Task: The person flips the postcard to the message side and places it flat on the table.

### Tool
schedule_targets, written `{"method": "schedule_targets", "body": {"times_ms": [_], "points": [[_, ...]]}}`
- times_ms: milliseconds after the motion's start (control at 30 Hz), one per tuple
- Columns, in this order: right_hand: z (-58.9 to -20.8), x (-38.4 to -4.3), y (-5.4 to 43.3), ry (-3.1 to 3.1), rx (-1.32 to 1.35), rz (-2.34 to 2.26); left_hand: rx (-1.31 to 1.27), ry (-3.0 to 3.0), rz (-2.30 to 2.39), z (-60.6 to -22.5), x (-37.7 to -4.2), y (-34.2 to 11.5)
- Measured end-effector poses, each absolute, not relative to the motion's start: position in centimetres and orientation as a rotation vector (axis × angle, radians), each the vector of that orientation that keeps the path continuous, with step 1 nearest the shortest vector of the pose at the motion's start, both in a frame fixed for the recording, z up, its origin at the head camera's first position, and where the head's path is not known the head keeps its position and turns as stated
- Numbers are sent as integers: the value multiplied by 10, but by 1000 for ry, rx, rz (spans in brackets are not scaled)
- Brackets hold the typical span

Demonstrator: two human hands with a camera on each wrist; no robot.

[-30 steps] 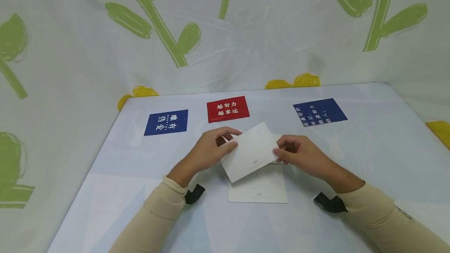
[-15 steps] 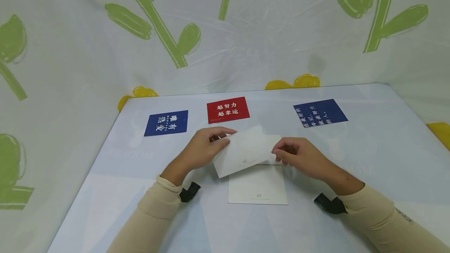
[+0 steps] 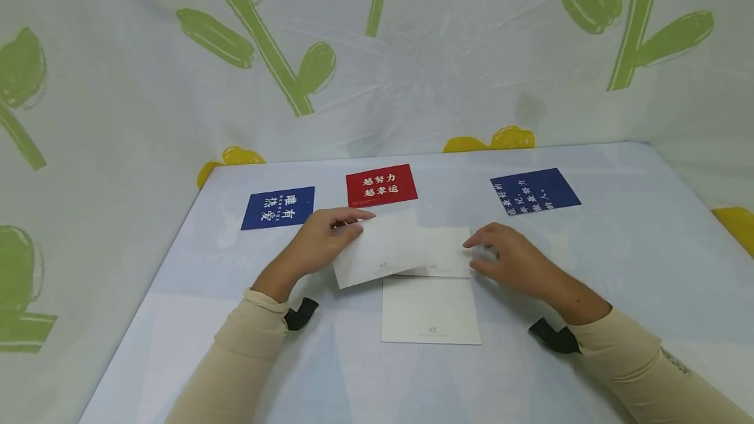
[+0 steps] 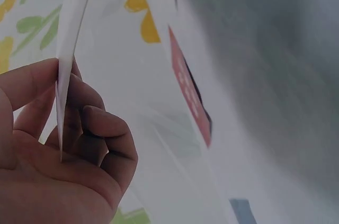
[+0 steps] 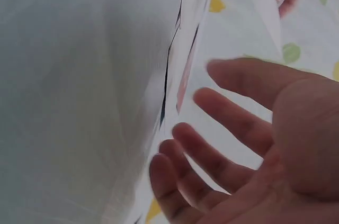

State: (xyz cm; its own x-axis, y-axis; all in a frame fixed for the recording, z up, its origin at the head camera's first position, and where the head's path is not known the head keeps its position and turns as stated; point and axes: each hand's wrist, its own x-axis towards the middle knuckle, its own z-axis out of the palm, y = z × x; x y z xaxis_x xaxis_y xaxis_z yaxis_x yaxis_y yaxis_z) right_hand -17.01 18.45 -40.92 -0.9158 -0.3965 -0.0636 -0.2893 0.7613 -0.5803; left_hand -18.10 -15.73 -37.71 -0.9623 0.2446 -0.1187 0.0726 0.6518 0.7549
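Note:
My left hand pinches a white card between thumb and fingers at its left edge; the left wrist view shows this card edge-on. It is held tilted and covers part of a second white card beneath it. By that second card's right edge is my right hand, thumb and fingers apart, holding nothing; whether a fingertip touches the card I cannot tell. The right wrist view shows the same hand with its fingers spread. Nearer to me a third white card lies flat, with a small mark near its lower edge.
Along the far side of the table lie a blue card at left, a red card in the middle and another blue card at right, all with white writing. A leaf-patterned white sheet hangs behind.
My left hand has moved left with its white card, uncovering more of the card beneath. My right hand has let go of the held card's right side, and its thumb and fingers have parted.

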Motion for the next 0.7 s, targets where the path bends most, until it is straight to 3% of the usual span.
{"method": "schedule_targets", "body": {"times_ms": [700], "points": [[-413,-165,177,2854,-630,-528,276,2590,916,-387,-211,-218]]}}
